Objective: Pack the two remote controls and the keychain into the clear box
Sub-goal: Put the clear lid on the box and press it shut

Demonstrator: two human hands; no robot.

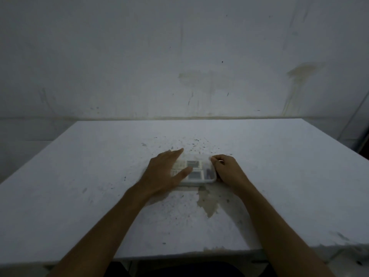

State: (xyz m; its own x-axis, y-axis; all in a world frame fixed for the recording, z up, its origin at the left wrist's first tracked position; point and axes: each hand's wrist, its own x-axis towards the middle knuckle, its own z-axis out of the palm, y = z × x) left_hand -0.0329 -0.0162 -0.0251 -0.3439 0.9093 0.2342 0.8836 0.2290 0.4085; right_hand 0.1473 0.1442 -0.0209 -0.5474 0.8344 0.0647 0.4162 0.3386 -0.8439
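A: Nearest to us we see two bare forearms reaching out over the white table (79,176), which is speckled and carries a brownish stain (207,200) just in front of the box.

B: And we see the left hand (165,172) spread flat, fingers straight, lying over the left end of the clear box (199,181), thumb across its top.

A: Agreed. The right hand (227,170) sits at the box's right end, fingers curled in; we think the fingertips pinch at the far right corner, though the blur keeps us from being sure what they grip.

B: Inside the box we make out two remote controls (192,163) side by side, lengthwise, each with a dark screen patch.

A: At the right end of the box we see a small dark shape (209,173), maybe the keychain; we cannot tell.

B: The box rests on the table, near its middle. Whether a lid is on it, we cannot say.

A: Beyond it, dark specks (197,142) scatter over the tabletop, then the stained grey wall (179,56).
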